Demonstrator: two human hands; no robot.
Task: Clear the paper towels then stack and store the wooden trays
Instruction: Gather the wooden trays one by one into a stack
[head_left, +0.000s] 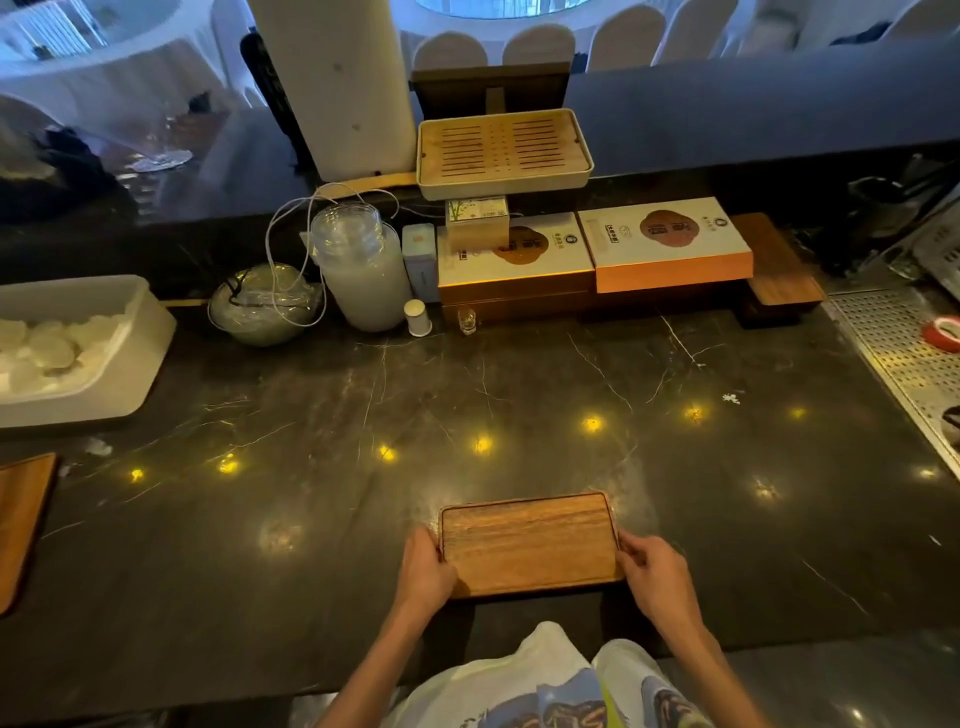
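A wooden tray lies flat on the dark marble counter near its front edge. My left hand grips the tray's left short side. Its right short side is held by my right hand. The tray's top is bare, with no paper towel on it. Part of another wooden tray shows at the left edge of the view. A slatted bamboo tray rests high up at the back, on top of a small box.
A white tub of crumpled white paper sits at the left. At the back stand a glass bowl, a plastic jar, two flat boxes and a dark wooden board. A perforated metal drain rack lies at the right.
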